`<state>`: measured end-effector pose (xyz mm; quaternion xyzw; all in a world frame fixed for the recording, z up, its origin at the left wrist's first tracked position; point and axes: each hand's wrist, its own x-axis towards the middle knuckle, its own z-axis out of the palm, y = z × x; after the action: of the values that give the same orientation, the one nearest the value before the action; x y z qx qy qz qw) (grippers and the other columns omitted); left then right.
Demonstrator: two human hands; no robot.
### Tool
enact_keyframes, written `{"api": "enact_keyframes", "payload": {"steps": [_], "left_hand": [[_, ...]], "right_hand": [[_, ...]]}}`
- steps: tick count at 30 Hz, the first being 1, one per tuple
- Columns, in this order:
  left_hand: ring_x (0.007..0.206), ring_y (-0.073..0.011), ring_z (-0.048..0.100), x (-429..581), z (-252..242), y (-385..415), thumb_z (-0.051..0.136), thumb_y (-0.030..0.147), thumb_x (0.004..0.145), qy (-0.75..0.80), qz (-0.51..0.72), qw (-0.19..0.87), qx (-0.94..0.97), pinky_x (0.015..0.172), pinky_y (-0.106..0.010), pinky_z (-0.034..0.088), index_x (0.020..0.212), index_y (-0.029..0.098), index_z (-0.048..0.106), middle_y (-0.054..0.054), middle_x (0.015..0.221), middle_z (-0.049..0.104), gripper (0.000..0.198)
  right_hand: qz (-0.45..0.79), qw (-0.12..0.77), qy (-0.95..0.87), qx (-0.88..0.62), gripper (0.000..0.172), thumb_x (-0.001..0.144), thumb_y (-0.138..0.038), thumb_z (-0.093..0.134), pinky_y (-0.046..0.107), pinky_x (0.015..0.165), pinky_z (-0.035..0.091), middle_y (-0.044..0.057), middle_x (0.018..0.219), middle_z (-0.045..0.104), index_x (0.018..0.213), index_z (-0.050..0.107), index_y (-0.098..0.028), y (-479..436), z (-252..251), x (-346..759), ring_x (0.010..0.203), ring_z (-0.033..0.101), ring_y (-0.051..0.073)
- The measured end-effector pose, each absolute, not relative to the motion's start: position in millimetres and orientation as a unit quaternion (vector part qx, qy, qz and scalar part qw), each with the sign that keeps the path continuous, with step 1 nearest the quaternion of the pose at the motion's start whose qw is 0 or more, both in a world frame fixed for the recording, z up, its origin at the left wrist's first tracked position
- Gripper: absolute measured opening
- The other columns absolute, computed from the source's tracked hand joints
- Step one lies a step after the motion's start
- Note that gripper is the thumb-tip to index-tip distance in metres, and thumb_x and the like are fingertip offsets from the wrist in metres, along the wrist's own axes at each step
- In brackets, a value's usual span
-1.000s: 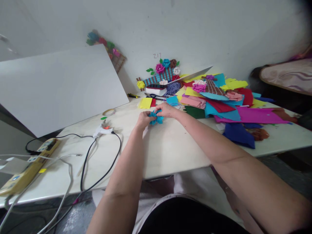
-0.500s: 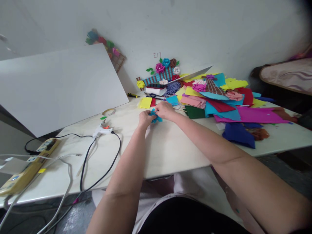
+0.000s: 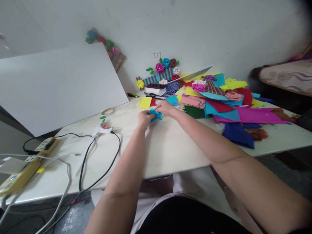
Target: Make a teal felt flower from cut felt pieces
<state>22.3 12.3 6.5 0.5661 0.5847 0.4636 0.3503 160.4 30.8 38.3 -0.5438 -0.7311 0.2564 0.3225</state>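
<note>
A small blue paper flower [image 3: 156, 115] with pointed petals is held above the white table [image 3: 168, 146]. My left hand [image 3: 145, 117] pinches it from the left side, thumb laid over its near part. At its upper right edge, the fingertips of my right hand [image 3: 164, 107] are pressed together on a petal. Just behind the hands lie a yellow paper square [image 3: 145, 102], a red piece [image 3: 152, 102] and a blue paper piece [image 3: 173, 100].
A white glue gun [image 3: 101, 130] with a black cord lies to the left, near a tape roll [image 3: 108, 111] and a power strip [image 3: 29, 167]. Coloured paper [image 3: 253, 114] is heaped at right. A white board [image 3: 63, 87] leans at back left; a yellow cutter [image 3: 133, 95] lies beside it.
My right hand's fingers have shifted slightly up and away from the flower's middle to its edge, so more of the flower shows. The left hand keeps its hold.
</note>
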Motion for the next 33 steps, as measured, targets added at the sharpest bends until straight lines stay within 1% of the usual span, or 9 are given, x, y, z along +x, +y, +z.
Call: {"api": "enact_keyframes", "payload": {"steps": [2, 5, 11, 18, 20, 23, 27, 30, 33], "left_hand": [[0.047, -0.0101, 0.051, 20.8, 5.9, 10.1, 0.067, 0.020, 0.052, 0.548, 0.477, 0.418, 0.545, 0.050, -0.022, 0.041, 0.064, 0.013, 0.060, 0.001, 0.051, 0.059, 0.015], [0.045, -0.0096, 0.051, 20.1, 7.5, 5.9, 0.069, 0.020, 0.051, 0.519, 0.476, 0.456, 0.543, 0.048, -0.022, 0.040, 0.063, 0.013, 0.060, 0.001, 0.050, 0.058, 0.017], [0.045, -0.0092, 0.052, 20.8, 10.1, 1.7, 0.070, 0.020, 0.050, 0.503, 0.459, 0.491, 0.543, 0.047, -0.022, 0.040, 0.063, 0.013, 0.060, 0.000, 0.051, 0.059, 0.018], [0.040, -0.0083, 0.049, 21.7, 7.7, 4.0, 0.070, 0.016, 0.049, 0.510, 0.461, 0.499, 0.528, 0.043, -0.021, 0.036, 0.061, 0.014, 0.059, 0.002, 0.047, 0.056, 0.016], [0.041, -0.0087, 0.050, 21.5, 8.4, 3.9, 0.070, 0.016, 0.049, 0.506, 0.468, 0.504, 0.521, 0.044, -0.021, 0.038, 0.062, 0.013, 0.059, 0.002, 0.048, 0.057, 0.017], [0.045, -0.0100, 0.054, 21.3, 10.1, 2.9, 0.071, 0.018, 0.050, 0.492, 0.475, 0.513, 0.519, 0.048, -0.022, 0.041, 0.066, 0.012, 0.060, 0.000, 0.052, 0.061, 0.020], [0.047, -0.0101, 0.055, 20.9, 11.4, 1.3, 0.071, 0.019, 0.050, 0.490, 0.487, 0.503, 0.519, 0.048, -0.021, 0.041, 0.067, 0.013, 0.059, 0.000, 0.054, 0.062, 0.021], [0.047, -0.0104, 0.055, 20.2, 10.5, 1.5, 0.070, 0.019, 0.051, 0.486, 0.491, 0.496, 0.526, 0.049, -0.021, 0.041, 0.068, 0.013, 0.059, 0.000, 0.055, 0.062, 0.022], [0.048, -0.0111, 0.056, 20.0, 9.5, 2.5, 0.070, 0.019, 0.051, 0.488, 0.489, 0.495, 0.527, 0.048, -0.022, 0.041, 0.069, 0.013, 0.059, 0.000, 0.054, 0.062, 0.022]], "right_hand": [[0.272, 0.324, -0.739, -0.524, 0.020, 0.063, -0.015, 0.063, 0.020, 0.058, 0.043, 0.002, 0.065, 0.068, 0.080, 0.074, -0.011, 33.9, 36.6, 164.3, 0.059, 0.057, 0.011], [0.237, 0.313, -0.764, -0.512, 0.021, 0.061, -0.013, 0.064, 0.019, 0.057, 0.043, 0.001, 0.065, 0.068, 0.079, 0.074, -0.012, 38.4, 33.4, 165.8, 0.058, 0.057, 0.011], [0.121, 0.277, -0.796, -0.524, 0.026, 0.064, -0.013, 0.062, 0.020, 0.066, 0.045, 0.003, 0.082, 0.073, 0.086, 0.075, -0.018, 38.0, 33.7, 162.4, 0.077, 0.064, 0.016], [0.034, 0.243, -0.821, -0.515, 0.031, 0.068, -0.010, 0.059, 0.024, 0.079, 0.044, 0.006, 0.094, 0.072, 0.093, 0.074, -0.020, 24.8, 38.4, 158.8, 0.093, 0.064, 0.020], [0.052, 0.259, -0.820, -0.508, 0.031, 0.069, -0.012, 0.059, 0.025, 0.079, 0.045, 0.006, 0.095, 0.072, 0.095, 0.074, -0.020, 27.0, 37.7, 160.1, 0.093, 0.064, 0.019], [0.129, 0.300, -0.808, -0.491, 0.025, 0.072, -0.017, 0.059, 0.022, 0.075, 0.046, 0.005, 0.092, 0.073, 0.092, 0.074, -0.017, 34.1, 35.6, 163.6, 0.087, 0.064, 0.016], [0.217, 0.342, -0.782, -0.474, 0.021, 0.073, -0.019, 0.059, 0.020, 0.069, 0.047, 0.005, 0.087, 0.073, 0.088, 0.074, -0.014, 40.6, 34.3, 166.7, 0.079, 0.065, 0.014], [0.216, 0.347, -0.776, -0.481, 0.027, 0.068, -0.014, 0.062, 0.020, 0.069, 0.047, 0.005, 0.091, 0.072, 0.092, 0.073, -0.014, 40.1, 34.7, 166.2, 0.080, 0.064, 0.014], [0.176, 0.340, -0.784, -0.489, 0.032, 0.065, -0.011, 0.062, 0.020, 0.070, 0.046, 0.005, 0.094, 0.072, 0.096, 0.072, -0.013, 37.3, 35.1, 164.9, 0.081, 0.063, 0.014]]}}
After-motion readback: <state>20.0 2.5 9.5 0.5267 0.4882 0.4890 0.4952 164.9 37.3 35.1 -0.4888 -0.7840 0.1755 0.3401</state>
